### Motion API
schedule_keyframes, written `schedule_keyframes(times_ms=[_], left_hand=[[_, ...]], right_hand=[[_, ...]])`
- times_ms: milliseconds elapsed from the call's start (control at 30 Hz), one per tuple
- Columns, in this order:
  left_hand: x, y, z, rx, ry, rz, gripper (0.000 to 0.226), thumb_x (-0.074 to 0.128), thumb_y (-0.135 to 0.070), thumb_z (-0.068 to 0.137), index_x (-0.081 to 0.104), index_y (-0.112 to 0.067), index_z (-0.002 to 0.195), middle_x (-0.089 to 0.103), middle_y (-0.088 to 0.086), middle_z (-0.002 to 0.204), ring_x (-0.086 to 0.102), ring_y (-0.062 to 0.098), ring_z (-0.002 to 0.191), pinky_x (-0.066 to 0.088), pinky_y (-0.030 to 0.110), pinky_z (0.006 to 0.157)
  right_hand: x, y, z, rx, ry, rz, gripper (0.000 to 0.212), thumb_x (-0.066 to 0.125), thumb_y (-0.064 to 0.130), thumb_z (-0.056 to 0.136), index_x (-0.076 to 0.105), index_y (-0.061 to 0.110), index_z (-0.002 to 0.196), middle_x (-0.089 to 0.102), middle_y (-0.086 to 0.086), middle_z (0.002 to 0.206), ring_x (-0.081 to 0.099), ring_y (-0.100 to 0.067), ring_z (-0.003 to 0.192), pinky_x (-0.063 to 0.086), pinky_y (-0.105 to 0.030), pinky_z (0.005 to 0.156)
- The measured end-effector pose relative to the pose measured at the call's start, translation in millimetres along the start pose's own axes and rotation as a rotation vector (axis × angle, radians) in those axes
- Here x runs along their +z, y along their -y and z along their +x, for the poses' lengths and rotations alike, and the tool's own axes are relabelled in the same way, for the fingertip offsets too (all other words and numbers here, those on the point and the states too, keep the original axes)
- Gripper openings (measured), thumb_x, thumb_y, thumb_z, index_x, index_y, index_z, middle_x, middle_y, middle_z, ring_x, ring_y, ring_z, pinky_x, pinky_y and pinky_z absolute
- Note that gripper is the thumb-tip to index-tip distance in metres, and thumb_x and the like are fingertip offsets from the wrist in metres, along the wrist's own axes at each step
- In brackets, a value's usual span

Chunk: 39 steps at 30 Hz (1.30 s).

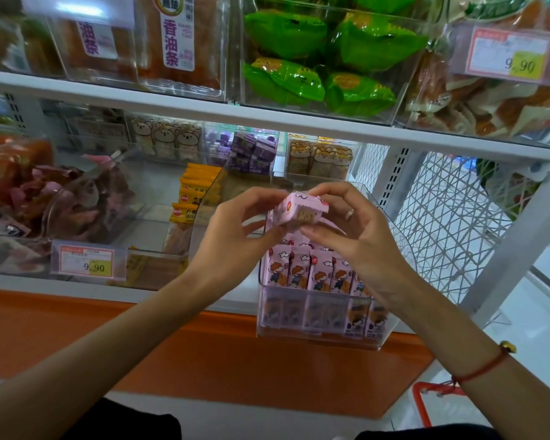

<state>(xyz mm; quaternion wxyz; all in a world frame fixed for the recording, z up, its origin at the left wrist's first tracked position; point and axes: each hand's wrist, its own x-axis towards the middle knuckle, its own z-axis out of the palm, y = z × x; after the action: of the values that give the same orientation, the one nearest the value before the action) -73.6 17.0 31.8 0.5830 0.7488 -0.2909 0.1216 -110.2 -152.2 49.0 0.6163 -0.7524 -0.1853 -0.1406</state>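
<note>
Far left, lower shelf: clear tub of reddish bags, with a price tag clipped to the shelf edge below it. Next over is a stack of orange packets standing on end in their own clear tub.

Centre: left hand raised, thumb and fingertips pinching the left end of a small pink packet. Right hand pinches the opposite end and underside, fingers curled; there is a ring on one finger and a red string bracelet at the wrist. The packet is in the air between both hands, tilted, directly above the clear bin.

The bin holds upright rows of matching pink packets, faces forward. Judgement: the two-handed end grip is probably there to square the packet up so it drops into a row standing like the rest. The bin sits forward, overhanging the shelf lip, which gives access from above.

Right: white wire mesh panel closes the shelf end. Red basket frame on the floor, low right.

Surface and room: white metal shop shelving with an orange base band. The upper shelf carries tubs, including green packets. Pale glossy floor at right.
</note>
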Motion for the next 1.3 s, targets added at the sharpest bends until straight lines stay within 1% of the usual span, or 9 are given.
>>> schedule_keyframes(times_ms=[167,300,467,567,633,733,867,1033,1300], left_hand=[[-1,1,-1,-0.007,0.008,-0.019,0.037,0.071,-0.019,0.077,0.057,-0.032,0.110,0.063,-0.021,0.108,0.061,-0.004,0.104,0.050,0.012,0.086],[1,-4,-1,-0.122,-0.068,-0.214,0.037,0.071,-0.037,0.069,0.058,-0.030,0.103,0.068,-0.013,0.098,0.068,0.000,0.090,0.053,0.013,0.071],[2,-4,0,-0.200,-0.074,-0.242,0.058,0.071,-0.049,0.066,0.056,-0.025,0.117,0.068,-0.013,0.106,0.067,0.003,0.097,0.057,0.027,0.081],[-4,-4,2,-0.270,-0.036,-0.402,0.064,0.066,-0.041,0.074,0.049,-0.023,0.132,0.069,-0.009,0.111,0.064,0.006,0.107,0.051,0.030,0.092],[-7,-4,3,-0.282,-0.057,-0.508,0.051,0.062,-0.031,0.080,0.052,-0.020,0.129,0.071,-0.007,0.105,0.066,0.008,0.103,0.054,0.023,0.086],[-8,-5,3,-0.307,-0.156,-0.469,0.033,0.063,-0.024,0.085,0.059,-0.019,0.118,0.073,-0.002,0.101,0.070,0.011,0.096,0.055,0.018,0.076],[-8,-6,3,-0.420,-0.262,-0.450,0.045,0.072,-0.036,0.074,0.062,-0.012,0.111,0.075,0.002,0.092,0.072,0.012,0.087,0.058,0.021,0.069],[-9,-4,3,-0.470,-0.235,-0.415,0.048,0.072,-0.043,0.072,0.064,-0.012,0.108,0.074,0.002,0.096,0.072,0.009,0.083,0.058,0.021,0.068],[-9,-4,3,-0.348,-0.165,-0.409,0.027,0.067,-0.031,0.083,0.064,-0.018,0.106,0.074,-0.004,0.092,0.071,0.008,0.088,0.055,0.017,0.067]], right_hand=[[-1,-3,1,0.008,-0.013,-0.015,0.043,0.073,0.011,0.075,0.057,0.031,0.110,0.069,0.005,0.111,0.064,-0.008,0.105,0.053,-0.035,0.091],[3,-4,0,0.013,-0.006,-0.121,0.070,0.075,0.031,0.069,0.042,0.035,0.131,0.061,0.011,0.121,0.058,-0.004,0.113,0.050,-0.028,0.093],[9,-8,1,0.005,-0.054,-0.130,0.037,0.070,0.026,0.079,0.055,0.028,0.113,0.067,0.008,0.110,0.066,-0.008,0.098,0.056,-0.025,0.079],[5,-12,3,0.168,0.035,0.041,0.027,0.061,0.023,0.084,0.060,0.031,0.110,0.071,0.009,0.101,0.067,-0.011,0.097,0.054,-0.028,0.085],[4,-15,3,0.253,0.095,0.122,0.032,0.060,0.025,0.079,0.062,0.028,0.110,0.071,0.012,0.094,0.067,-0.015,0.097,0.053,-0.031,0.087],[6,-15,1,0.232,0.093,0.025,0.047,0.067,0.038,0.071,0.060,0.031,0.117,0.067,0.010,0.106,0.066,-0.012,0.097,0.055,-0.028,0.082],[6,-14,2,0.201,-0.014,-0.065,0.038,0.071,0.045,0.064,0.064,0.033,0.100,0.072,0.007,0.096,0.070,-0.011,0.083,0.057,-0.022,0.073],[1,-16,5,0.337,-0.053,0.099,0.036,0.066,0.042,0.072,0.071,0.019,0.100,0.073,-0.008,0.094,0.071,-0.022,0.083,0.056,-0.021,0.068],[-2,-21,7,0.315,-0.121,0.142,0.041,0.067,0.040,0.072,0.068,0.018,0.107,0.073,-0.005,0.097,0.071,-0.014,0.081,0.054,-0.019,0.067]])
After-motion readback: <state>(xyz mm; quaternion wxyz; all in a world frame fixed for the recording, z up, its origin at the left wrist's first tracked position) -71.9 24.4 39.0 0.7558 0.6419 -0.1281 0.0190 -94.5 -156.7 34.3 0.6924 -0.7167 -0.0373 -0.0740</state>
